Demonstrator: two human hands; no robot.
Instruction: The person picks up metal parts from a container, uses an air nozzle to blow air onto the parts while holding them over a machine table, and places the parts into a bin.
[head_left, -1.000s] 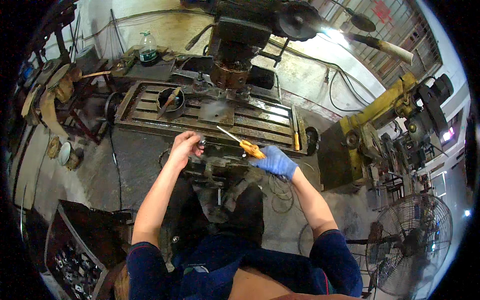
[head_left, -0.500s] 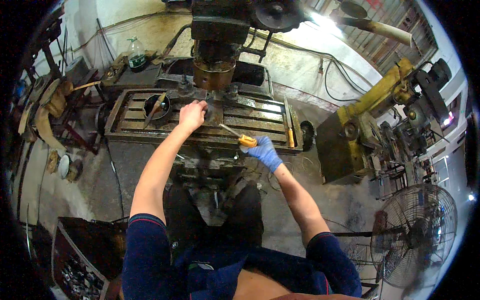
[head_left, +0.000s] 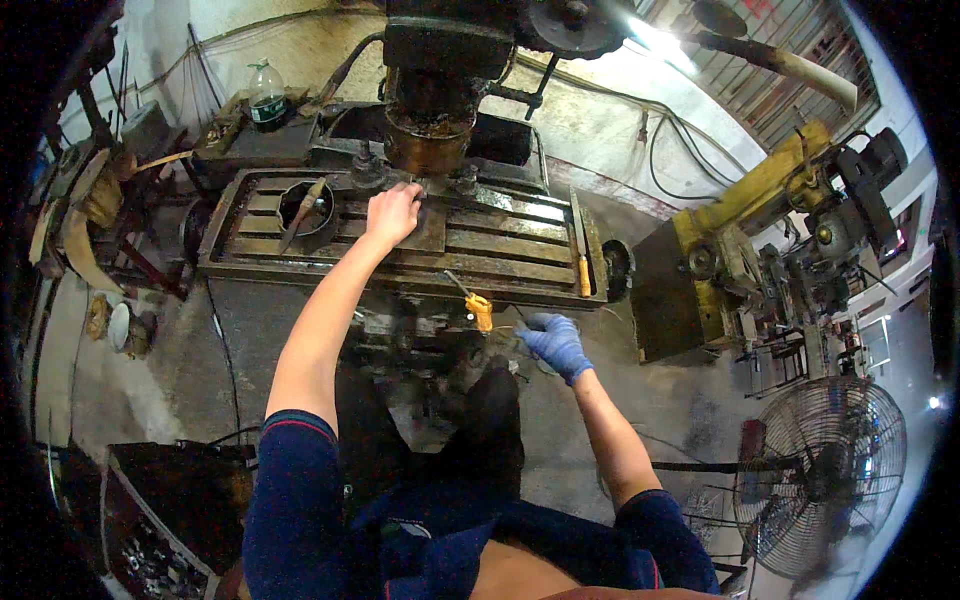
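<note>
My bare left hand reaches over the slotted machine table, just below the milling spindle. Its fingers are curled together by the small work area under the spindle; whatever they pinch is hidden. A yellow-orange air blow gun with a thin metal nozzle hangs at the table's front edge, apart from both hands. To the right of it is my right hand in a blue glove, its fingers loosely spread and nothing seen in them. A thin line runs from the gun toward its fingertips.
A dark pot with a brush across it stands on the table's left. A yellow-handled tool lies along the right edge. A plastic bottle is behind. A yellow-green machine and a fan stand right.
My right hand has let go of the blow gun and moved right and down, toward me. The gun now hangs more upright. My left hand stays under the spindle.
</note>
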